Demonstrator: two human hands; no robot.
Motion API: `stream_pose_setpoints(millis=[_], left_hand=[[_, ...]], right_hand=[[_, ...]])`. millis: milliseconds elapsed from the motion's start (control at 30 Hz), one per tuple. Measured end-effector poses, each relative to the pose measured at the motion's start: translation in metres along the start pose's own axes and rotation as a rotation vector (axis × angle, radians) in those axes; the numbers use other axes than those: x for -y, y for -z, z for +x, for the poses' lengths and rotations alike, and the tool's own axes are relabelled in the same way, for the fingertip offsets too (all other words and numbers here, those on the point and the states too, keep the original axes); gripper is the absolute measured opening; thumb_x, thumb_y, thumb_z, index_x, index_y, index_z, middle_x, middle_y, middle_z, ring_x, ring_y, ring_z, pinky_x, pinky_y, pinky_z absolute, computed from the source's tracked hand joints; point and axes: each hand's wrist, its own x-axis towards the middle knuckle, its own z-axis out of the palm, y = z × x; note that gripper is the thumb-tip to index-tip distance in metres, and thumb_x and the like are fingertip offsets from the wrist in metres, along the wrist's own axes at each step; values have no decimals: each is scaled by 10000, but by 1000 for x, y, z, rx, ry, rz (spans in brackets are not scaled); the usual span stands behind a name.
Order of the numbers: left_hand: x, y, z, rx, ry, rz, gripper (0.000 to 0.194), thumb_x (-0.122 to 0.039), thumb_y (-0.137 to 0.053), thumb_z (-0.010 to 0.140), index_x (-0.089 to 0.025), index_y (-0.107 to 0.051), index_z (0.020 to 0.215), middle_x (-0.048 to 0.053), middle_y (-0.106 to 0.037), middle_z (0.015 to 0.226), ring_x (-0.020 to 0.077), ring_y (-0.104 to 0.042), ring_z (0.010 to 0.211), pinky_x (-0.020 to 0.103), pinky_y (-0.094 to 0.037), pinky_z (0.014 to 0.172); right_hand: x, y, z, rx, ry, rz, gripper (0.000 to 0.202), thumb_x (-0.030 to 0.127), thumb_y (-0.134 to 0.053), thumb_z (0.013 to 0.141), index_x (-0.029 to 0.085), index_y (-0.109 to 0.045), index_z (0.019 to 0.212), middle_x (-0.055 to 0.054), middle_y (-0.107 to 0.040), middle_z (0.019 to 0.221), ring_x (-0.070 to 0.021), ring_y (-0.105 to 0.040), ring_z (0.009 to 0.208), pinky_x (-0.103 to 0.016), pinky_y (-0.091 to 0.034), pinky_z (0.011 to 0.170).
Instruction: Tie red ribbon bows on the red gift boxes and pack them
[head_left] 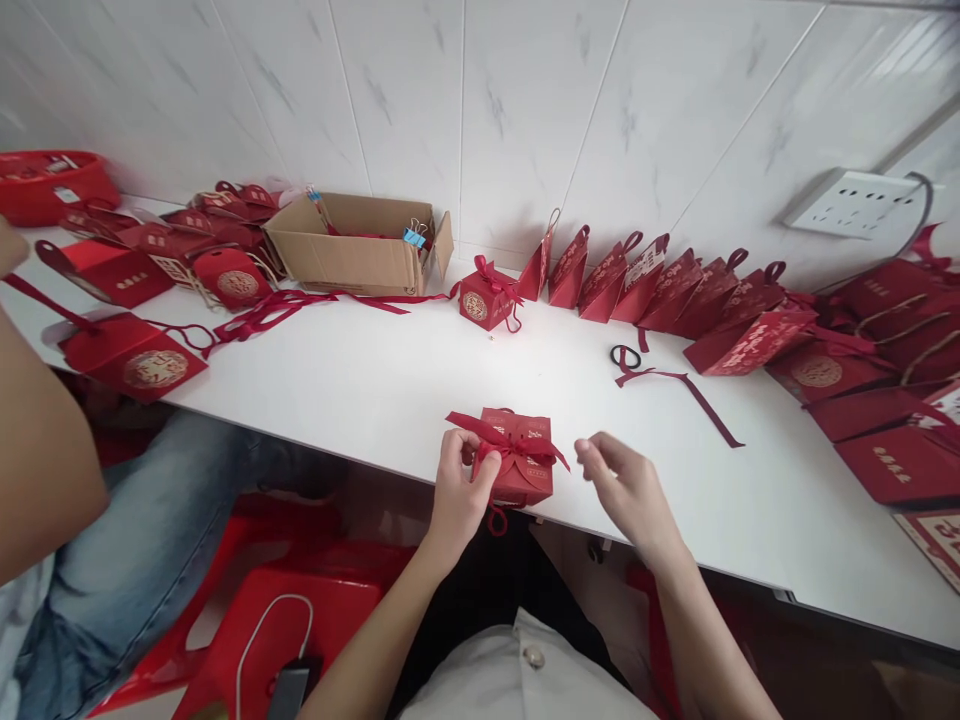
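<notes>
A red gift box (530,485) with a red ribbon bow (517,446) across its top sits at the table's front edge. My left hand (465,470) pinches the left side of the bow between thumb and fingers, close to the knot. One ribbon tail sticks out past that hand to the upper left, another to the right. Just right of the box, apart from the ribbon, is my right hand (624,488); its fingers are curled in and nothing shows in them. A ribbon loop hangs at the box's front side.
Behind stands a small tied red box (487,300). A row of red boxes (660,285) lines the wall. A cardboard box (352,265), a loose ribbon strip (705,405) and a black ring (625,357) lie around. At left, another person's arm (45,450) holds ribbon near red boxes.
</notes>
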Motion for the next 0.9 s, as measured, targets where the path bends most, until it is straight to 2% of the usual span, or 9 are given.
stream_pose_setpoints(millis=[67, 167, 267, 367, 500, 567, 667, 833, 900], left_hand=[[-2, 1, 3, 7, 36, 4, 153, -317, -500, 804, -205, -410, 751, -10, -443, 757, 134, -453, 708, 276, -412, 698], [-3, 2, 8, 13, 35, 54, 115, -298, -512, 791, -205, -445, 799, 12, -490, 848, 147, -497, 773, 285, -429, 726], [-2, 3, 10, 49, -40, 131, 119, -233, -517, 772, -213, -498, 888, 37, -511, 977, 172, -523, 909, 300, -441, 781], [-1, 4, 10, 91, -97, 157, 193, -195, -486, 787, -234, -541, 968, 55, -516, 1092, 202, -506, 1052, 337, -437, 868], [-1, 3, 12, 133, -137, 144, 285, -150, -458, 785, -245, -583, 1023, 62, -478, 1248, 230, -442, 1206, 405, -387, 1002], [0, 4, 14, 160, -151, 146, 318, -141, -451, 782, -244, -595, 1046, 61, -464, 1290, 236, -411, 1251, 425, -355, 1045], [0, 5, 16, 203, -163, 158, 368, -139, -438, 790, -253, -594, 1103, 55, -428, 1356, 244, -370, 1298, 441, -338, 1067], [0, 8, 17, 274, -151, 163, 398, -159, -422, 815, -268, -564, 1170, 45, -363, 1422, 243, -313, 1343, 444, -330, 1076], [2, 9, 16, 288, -152, 168, 394, -169, -415, 827, -265, -545, 1186, 48, -349, 1431, 235, -293, 1354, 452, -305, 1089]], right_hand=[[-4, -3, -8, 99, -54, -12, 493, 619, -393, 842, 201, -449, 587, 26, -416, 524, -116, -371, 491, -263, -341, 499], [-8, -11, -8, 134, -101, 11, 503, 644, -388, 831, 199, -461, 608, 27, -422, 531, -111, -345, 481, -260, -316, 476], [-13, -17, 0, 212, -162, 63, 524, 660, -386, 822, 192, -496, 614, -8, -513, 574, -134, -448, 531, -275, -388, 526], [-17, -17, 10, 355, -285, 247, 539, 672, -415, 801, 168, -578, 700, -91, -638, 748, -198, -596, 686, -317, -489, 611], [-20, -18, 16, 440, -406, 450, 479, 642, -517, 768, 172, -586, 823, -116, -641, 926, -208, -641, 759, -332, -539, 628], [-21, -21, 16, 420, -378, 528, 434, 610, -553, 764, 180, -568, 819, -81, -631, 887, -177, -627, 732, -327, -536, 660], [-22, -26, 16, 377, -256, 611, 407, 579, -578, 756, 175, -548, 735, -33, -603, 763, -141, -578, 689, -310, -503, 714], [-14, -15, 28, 231, -80, 420, 397, 566, -579, 742, 176, -550, 670, -4, -569, 667, -132, -518, 635, -281, -437, 644], [-9, -6, 42, 238, -14, 351, 373, 542, -586, 744, 178, -552, 675, 1, -567, 654, -129, -507, 626, -270, -408, 611]])
